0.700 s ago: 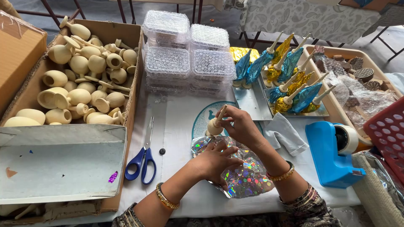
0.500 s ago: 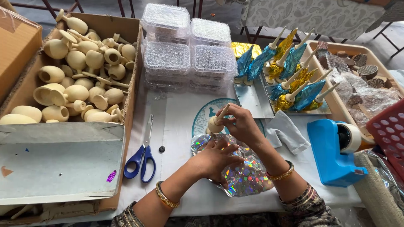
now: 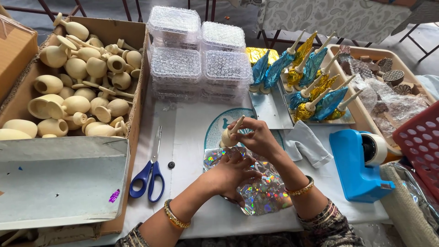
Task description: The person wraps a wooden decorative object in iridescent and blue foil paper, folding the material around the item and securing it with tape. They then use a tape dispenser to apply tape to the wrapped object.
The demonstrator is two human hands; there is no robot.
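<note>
two hands at frame centre: right hand [image 3: 256,137] pinches a wooden piece [image 3: 230,134]; left hand [image 3: 233,171] presses holographic foil [image 3: 263,192] just below.

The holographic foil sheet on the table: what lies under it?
The holographic foil sheet lies on the white table, overlapping a round teal-patterned mat. The left hand presses on it. Anything else beneath is covered by foil and hand.

I get one view only, from the head camera. It looks steeply down, close over the table [image 3: 192,123], with the far edge at 12 o'clock.
</note>
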